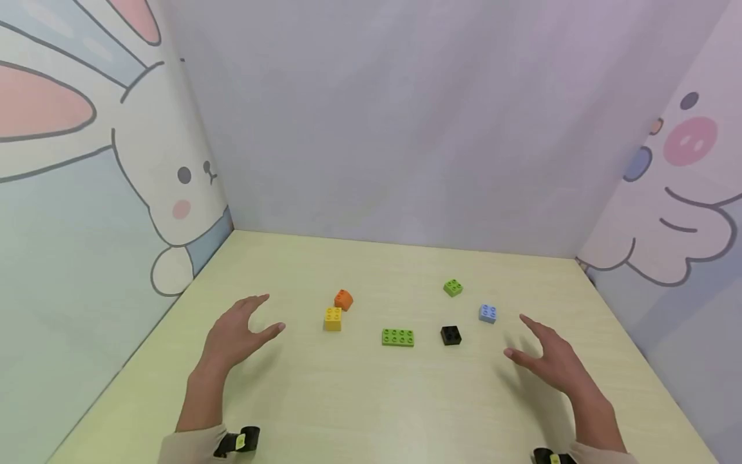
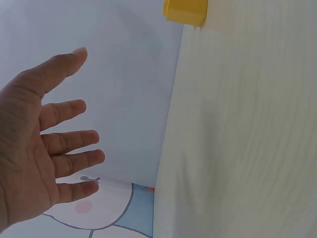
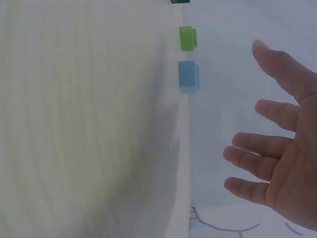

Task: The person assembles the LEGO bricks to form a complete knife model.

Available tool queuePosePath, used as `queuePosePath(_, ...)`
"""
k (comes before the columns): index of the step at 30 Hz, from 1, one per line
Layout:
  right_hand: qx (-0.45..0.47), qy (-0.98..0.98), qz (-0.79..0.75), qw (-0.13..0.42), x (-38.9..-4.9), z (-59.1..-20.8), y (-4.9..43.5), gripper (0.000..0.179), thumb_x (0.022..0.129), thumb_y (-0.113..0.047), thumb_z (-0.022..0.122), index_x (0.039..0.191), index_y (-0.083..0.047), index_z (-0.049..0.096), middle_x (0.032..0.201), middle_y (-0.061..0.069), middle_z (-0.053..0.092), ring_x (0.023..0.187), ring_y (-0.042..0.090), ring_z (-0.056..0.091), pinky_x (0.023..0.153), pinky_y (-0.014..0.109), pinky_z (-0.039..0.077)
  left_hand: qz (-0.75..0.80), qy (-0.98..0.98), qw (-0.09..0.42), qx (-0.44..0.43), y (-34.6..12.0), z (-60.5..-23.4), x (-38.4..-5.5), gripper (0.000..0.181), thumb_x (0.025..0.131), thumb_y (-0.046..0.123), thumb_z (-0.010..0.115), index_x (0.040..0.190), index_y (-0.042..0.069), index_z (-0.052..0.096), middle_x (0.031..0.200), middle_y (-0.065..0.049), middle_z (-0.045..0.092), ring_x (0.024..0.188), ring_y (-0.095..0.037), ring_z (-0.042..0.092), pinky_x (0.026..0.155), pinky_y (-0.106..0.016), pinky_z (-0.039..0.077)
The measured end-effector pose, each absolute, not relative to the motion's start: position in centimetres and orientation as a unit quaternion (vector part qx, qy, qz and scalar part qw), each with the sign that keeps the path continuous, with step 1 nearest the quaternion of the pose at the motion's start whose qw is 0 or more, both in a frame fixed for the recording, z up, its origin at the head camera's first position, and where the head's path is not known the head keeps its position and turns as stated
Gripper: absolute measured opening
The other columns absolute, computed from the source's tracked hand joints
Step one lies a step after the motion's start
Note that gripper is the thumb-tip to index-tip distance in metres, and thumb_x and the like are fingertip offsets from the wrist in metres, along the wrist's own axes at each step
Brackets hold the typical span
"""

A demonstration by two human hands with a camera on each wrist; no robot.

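Note:
My left hand [image 1: 234, 333] hovers over the left of the table, fingers spread, holding nothing. Nearest to it are a yellow building brick [image 1: 333, 319] and, just behind that, an orange brick [image 1: 343, 299] with a sloped side. On the right, my right hand [image 1: 553, 357] is held above the table with its fingers apart and no object in it. A light blue brick [image 1: 488, 314] lies closest to it. Left of that sits a black brick [image 1: 451, 335]. A long green brick [image 1: 397, 338] lies in the middle, and a small green brick [image 1: 453, 287] farther back.
The pale wooden table [image 1: 371, 406] is enclosed by a plain grey back curtain [image 1: 394, 129]. A rabbit-printed panel [image 1: 156, 167] stands at the left and a pig-printed panel [image 1: 655, 212] at the right. Each wrist wears a black strap.

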State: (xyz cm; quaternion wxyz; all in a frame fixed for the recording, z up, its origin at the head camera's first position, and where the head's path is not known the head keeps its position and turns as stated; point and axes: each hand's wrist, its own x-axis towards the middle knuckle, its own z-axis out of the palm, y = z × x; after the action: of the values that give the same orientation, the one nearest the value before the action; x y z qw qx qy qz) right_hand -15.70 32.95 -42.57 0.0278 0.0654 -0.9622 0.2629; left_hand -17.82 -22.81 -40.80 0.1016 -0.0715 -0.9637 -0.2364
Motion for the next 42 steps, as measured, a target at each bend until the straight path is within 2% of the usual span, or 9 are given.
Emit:
queuePosePath(10, 0.057, -0.957, 0.284, 0.010, -15.6, -42.9, 31.9, 0.083, 0.082, -0.051, 0.065, 0.141, -0.002, 0.035, 0.132, 0.030, 0.041, 0.112, 0.047, 0.045, 0.082, 0.060, 0.038, -0.296, -0.951, 0.067, -0.067, -21.5, -41.0, -18.0, 0.070, 0.081, 0.047, 0.068, 0.134, 0.004, 0.048, 0.131, -0.023, 0.047, 0.121, -0.042, 0.040, 0.093, -0.056, 0.035)
queuePosePath(20, 0.058, -0.944, 0.324, 0.007, -15.8, -42.1, 30.5, 0.077, 0.083, -0.047, 0.066, 0.139, -0.003, 0.038, 0.130, 0.029, 0.045, 0.112, 0.047, 0.048, 0.084, 0.058, 0.040, -0.337, -0.938, 0.043, -0.064, -20.0, -40.4, -18.3, 0.070, 0.082, 0.044, 0.069, 0.136, 0.006, 0.046, 0.135, -0.021, 0.044, 0.124, -0.041, 0.036, 0.094, -0.057, 0.034)
queuePosePath(30, 0.100, -0.917, 0.387, 0.003, -17.0, -41.3, 28.5, 0.071, 0.085, -0.035, 0.068, 0.138, 0.003, 0.038, 0.134, 0.026, 0.043, 0.115, 0.042, 0.048, 0.091, 0.055, 0.038, -0.372, -0.926, 0.028, -0.051, -18.4, -40.5, -18.6, 0.068, 0.081, 0.041, 0.070, 0.136, 0.010, 0.047, 0.134, -0.019, 0.046, 0.122, -0.039, 0.040, 0.091, -0.057, 0.037)
queuePosePath(42, 0.153, -0.883, 0.443, -0.003, -18.0, -41.4, 25.9, 0.066, 0.085, -0.028, 0.069, 0.139, -0.004, 0.040, 0.134, 0.022, 0.044, 0.115, 0.039, 0.049, 0.089, 0.054, 0.040, -0.404, -0.913, 0.018, -0.057, -16.2, -41.5, -19.3, 0.062, 0.079, 0.031, 0.075, 0.133, 0.012, 0.051, 0.131, -0.014, 0.050, 0.117, -0.036, 0.047, 0.087, -0.053, 0.042)
